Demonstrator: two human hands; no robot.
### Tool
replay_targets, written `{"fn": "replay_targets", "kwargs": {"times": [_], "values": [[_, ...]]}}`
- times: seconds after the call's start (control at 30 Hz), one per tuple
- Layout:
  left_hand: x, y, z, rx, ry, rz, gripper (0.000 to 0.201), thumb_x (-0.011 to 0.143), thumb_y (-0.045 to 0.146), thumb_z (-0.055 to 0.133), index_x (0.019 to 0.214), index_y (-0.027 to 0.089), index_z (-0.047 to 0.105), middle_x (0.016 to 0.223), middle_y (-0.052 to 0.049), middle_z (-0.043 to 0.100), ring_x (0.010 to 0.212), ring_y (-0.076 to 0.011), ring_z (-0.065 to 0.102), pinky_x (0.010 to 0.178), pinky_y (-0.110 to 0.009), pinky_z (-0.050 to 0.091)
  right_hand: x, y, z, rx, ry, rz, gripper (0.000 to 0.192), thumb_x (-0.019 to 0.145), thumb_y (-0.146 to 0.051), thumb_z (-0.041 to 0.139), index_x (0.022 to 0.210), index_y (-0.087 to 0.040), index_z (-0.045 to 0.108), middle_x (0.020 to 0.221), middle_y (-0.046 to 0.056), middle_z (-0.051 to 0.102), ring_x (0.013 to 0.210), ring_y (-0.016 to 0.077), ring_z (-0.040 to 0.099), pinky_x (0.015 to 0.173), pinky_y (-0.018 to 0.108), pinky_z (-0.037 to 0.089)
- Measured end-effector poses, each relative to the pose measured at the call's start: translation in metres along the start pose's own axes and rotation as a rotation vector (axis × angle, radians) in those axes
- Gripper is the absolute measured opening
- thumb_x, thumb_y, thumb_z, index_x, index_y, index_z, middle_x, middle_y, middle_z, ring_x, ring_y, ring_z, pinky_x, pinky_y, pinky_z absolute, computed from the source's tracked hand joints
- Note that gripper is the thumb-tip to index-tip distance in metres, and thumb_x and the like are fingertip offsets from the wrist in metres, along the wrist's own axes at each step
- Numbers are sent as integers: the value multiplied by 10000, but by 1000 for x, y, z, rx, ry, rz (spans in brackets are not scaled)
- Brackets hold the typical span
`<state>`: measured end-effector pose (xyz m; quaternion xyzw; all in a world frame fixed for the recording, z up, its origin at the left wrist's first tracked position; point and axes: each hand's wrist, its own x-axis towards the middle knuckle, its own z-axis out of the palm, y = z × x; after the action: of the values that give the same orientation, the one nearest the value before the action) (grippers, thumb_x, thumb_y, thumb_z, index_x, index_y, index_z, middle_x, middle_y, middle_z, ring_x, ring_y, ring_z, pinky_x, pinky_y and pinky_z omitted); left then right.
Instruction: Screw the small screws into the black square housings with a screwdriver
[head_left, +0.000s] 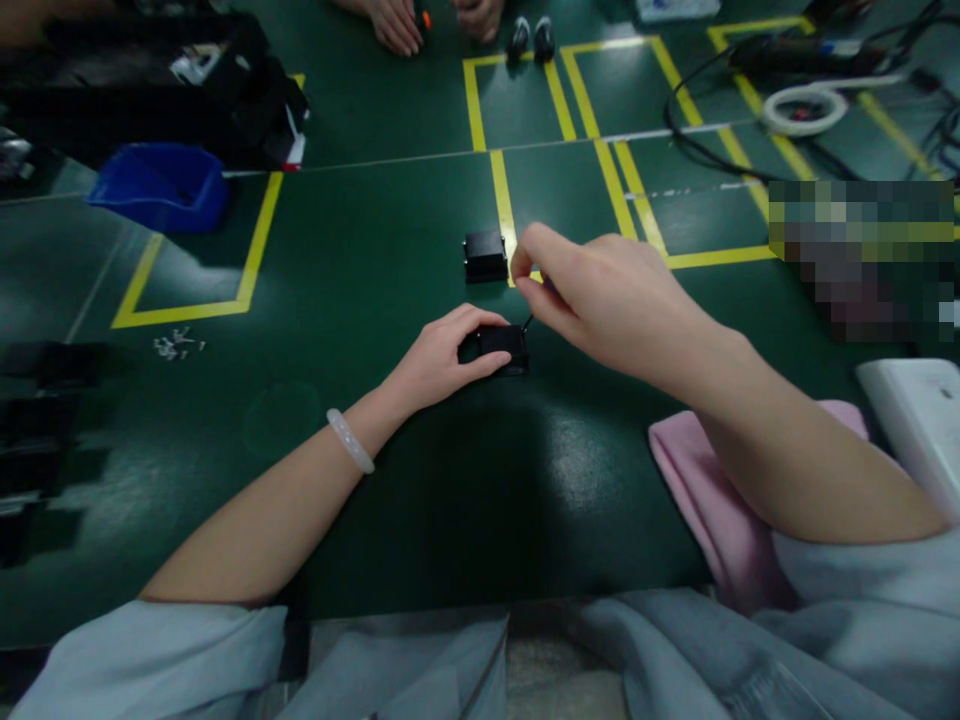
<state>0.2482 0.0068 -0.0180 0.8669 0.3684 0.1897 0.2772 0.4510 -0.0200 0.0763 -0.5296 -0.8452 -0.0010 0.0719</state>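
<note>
Along the left edge of the table (360, 560), dark blocks sit in shadow, too blurred to identify; a blue bin (161, 185) stands toward the far left corner, just outside a yellow-taped square, with a scatter of small pale screws (176, 345) lying loose by that square's near left corner, within reach of the work spot. Mid-table, the left hand (446, 355) is closed around a small black box (504, 348), thumb on the near side and fingers over the top, pressing it flat on the mat, likely to keep it from sliding. Just beyond it, a second black box (485, 256) sits apart against a yellow tape line, untouched. The right hand (600, 295) hovers above and right of the held box, thumb and forefinger pinched narrow on something thin; a dark wire-like bit shows at the box's right end, but what is pinched cannot be told. Near the right edge lie a pink cloth (701, 490) and a white object (919, 420); cables and a white tape roll (802, 108) are toward the far right corner. Another person's hands (435, 20) work at the far edge.
</note>
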Motion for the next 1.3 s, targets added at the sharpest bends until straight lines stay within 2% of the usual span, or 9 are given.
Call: {"fn": "replay_targets", "kwargs": {"times": [0.13, 0.3, 0.53, 0.7, 0.97, 1.17, 1.3], "values": [[1, 0, 0, 5, 3, 1, 368, 899, 454, 558, 1147, 182, 580, 1084, -46, 611, 989, -186, 580, 860, -295, 448, -1, 1, 0, 31, 11, -17, 331, 950, -308, 309, 1205, -199, 490, 795, 32, 636, 681, 190, 604, 550, 277, 257], [0, -2, 1, 2, 13, 8, 377, 894, 458, 569, 1150, 182, 578, 1080, -44, 611, 987, -186, 580, 851, -291, 447, -1, 0, -1, 19, -18, -3, 385, 965, -413, 285, 1170, -197, 529, 817, 48, 644, 701, 190, 604, 584, 281, 300], [0, 1, -1, -10, -8, -11, 377, 900, 464, 549, 1144, 179, 580, 1086, -52, 614, 977, -192, 582, 840, -299, 453, -2, 3, -1, 58, 4, -26, 344, 929, -280, 305, 1212, -183, 474, 783, 35, 630, 657, 178, 583, 559, 274, 264], [0, 1, 0, -1, 1, -21, 390, 891, 481, 543, 1147, 189, 578, 1095, -56, 617, 999, -207, 584, 851, -317, 459, -1, 2, -3, 26, -26, 1, 376, 961, -396, 290, 1174, -183, 515, 847, 65, 656, 692, 192, 599, 569, 278, 280], [-1, 2, 0, 8, 1, -20, 380, 896, 467, 541, 1148, 185, 576, 1103, -55, 614, 1005, -201, 582, 872, -314, 454, -2, 2, -1, 53, 6, -14, 327, 934, -276, 327, 1210, -185, 476, 780, 43, 642, 655, 179, 585, 554, 275, 257], [-1, 0, 1, -3, 9, -10, 390, 898, 471, 541, 1158, 182, 574, 1108, -61, 613, 1018, -204, 579, 880, -320, 453, -1, 2, 0, 20, 7, -6, 342, 958, -366, 315, 1168, -176, 508, 785, 47, 641, 657, 176, 585, 560, 268, 264], [-1, 1, 0, -7, 0, -11, 388, 900, 464, 546, 1163, 180, 574, 1112, -58, 610, 1020, -199, 577, 875, -312, 449, -1, 3, 0, 24, 7, -10, 324, 953, -319, 318, 1183, -182, 498, 775, 45, 643, 640, 178, 582, 548, 272, 264]]}}
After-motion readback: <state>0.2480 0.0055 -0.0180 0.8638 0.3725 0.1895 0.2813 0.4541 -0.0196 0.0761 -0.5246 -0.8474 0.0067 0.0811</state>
